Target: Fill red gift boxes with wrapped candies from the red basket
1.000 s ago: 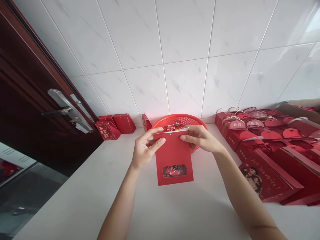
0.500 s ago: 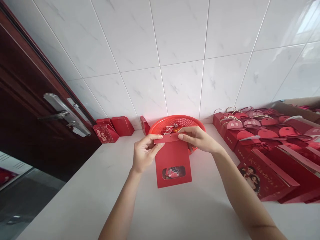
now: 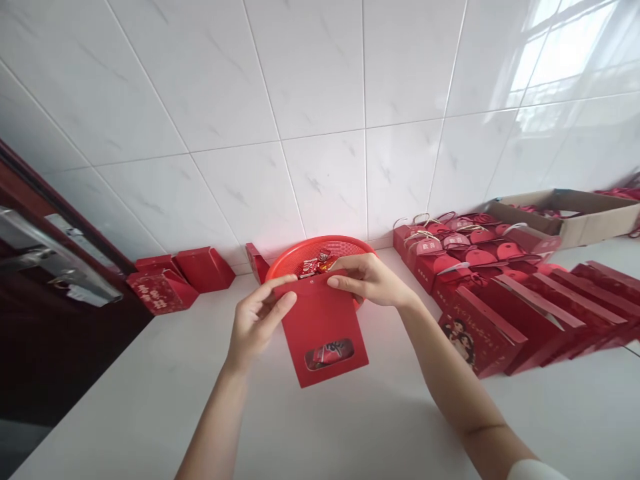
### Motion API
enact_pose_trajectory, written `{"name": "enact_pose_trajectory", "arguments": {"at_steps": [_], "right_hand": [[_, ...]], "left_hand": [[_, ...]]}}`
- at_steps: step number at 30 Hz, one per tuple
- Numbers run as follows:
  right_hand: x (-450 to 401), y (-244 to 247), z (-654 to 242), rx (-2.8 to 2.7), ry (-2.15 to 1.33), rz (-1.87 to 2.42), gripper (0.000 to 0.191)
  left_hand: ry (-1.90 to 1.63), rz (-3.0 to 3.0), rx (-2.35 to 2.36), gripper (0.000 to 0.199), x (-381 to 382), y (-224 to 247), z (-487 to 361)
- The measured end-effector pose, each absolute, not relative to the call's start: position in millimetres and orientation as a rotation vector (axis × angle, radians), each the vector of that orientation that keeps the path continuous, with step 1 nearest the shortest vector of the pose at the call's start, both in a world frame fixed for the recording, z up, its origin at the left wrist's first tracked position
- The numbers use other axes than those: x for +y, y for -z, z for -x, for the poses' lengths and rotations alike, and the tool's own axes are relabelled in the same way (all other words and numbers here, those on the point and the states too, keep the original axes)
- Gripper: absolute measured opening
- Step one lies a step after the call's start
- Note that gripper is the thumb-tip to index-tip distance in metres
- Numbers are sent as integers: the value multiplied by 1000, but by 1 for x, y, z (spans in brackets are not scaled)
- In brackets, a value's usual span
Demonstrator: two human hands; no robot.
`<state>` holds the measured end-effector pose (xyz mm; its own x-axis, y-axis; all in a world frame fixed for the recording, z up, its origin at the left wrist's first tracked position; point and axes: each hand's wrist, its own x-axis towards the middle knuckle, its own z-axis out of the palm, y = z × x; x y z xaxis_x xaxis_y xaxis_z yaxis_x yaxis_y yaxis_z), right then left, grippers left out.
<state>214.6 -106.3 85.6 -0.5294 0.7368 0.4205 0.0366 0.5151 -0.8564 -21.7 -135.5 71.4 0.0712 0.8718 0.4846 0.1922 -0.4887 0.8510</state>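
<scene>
Both my hands hold a red paper gift box (image 3: 323, 320) by its top edge, over the white tabletop. Through the oval window low on its face, a wrapped sweet (image 3: 330, 352) shows. My left hand (image 3: 257, 323) grips the upper left corner, thumb in front and index finger along the top edge. At the upper right, my right hand (image 3: 367, 280) pinches the same edge, its thumb on the front face. Right behind the box stands a red plastic basket (image 3: 287, 255) with wrapped candies (image 3: 316, 263) inside, partly hidden by the box and my hands.
Several red boxes (image 3: 205, 270) stand at the left, by a dark door (image 3: 30, 320) with a metal handle. Another narrow box (image 3: 256, 262) leans beside the basket. Rows of filled red gift boxes (image 3: 480, 330) and a cardboard carton (image 3: 595, 220) occupy the right. A tiled wall (image 3: 320, 80) rises behind.
The view has turned to the right, showing more of the boxes and carton there. The top flap now lies flatter against the box, and the left thumb has shifted toward its corner.
</scene>
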Motion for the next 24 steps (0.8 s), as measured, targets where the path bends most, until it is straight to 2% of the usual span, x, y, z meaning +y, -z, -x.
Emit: {"name": "enact_pose_trajectory", "arguments": {"at_steps": [6, 14, 17, 20, 22, 24], "right_hand": [[-116, -95, -220, -2005, -988, 629, 36], [-127, -107, -232, -2039, -748, 633, 49], [-132, -106, -241, -1971, -711, 689, 45], [-138, -102, -252, -1856, -670, 828, 40], [-144, -99, -258, -1798, -606, 928, 39], [-153, -95, -264, -1744, -535, 1010, 38]], "left_hand": [[-1552, -1694, 1022, 23, -137, -64, 21], [-1600, -1658, 1032, 32, -140, -58, 8], [-1802, -1637, 974, 37, -146, -59, -9], [-2085, -1739, 823, 25, -159, -51, -25], [-2020, -1976, 734, 17, -169, -40, -35], [-1749, -2202, 634, 17, -178, -25, -46]]}}
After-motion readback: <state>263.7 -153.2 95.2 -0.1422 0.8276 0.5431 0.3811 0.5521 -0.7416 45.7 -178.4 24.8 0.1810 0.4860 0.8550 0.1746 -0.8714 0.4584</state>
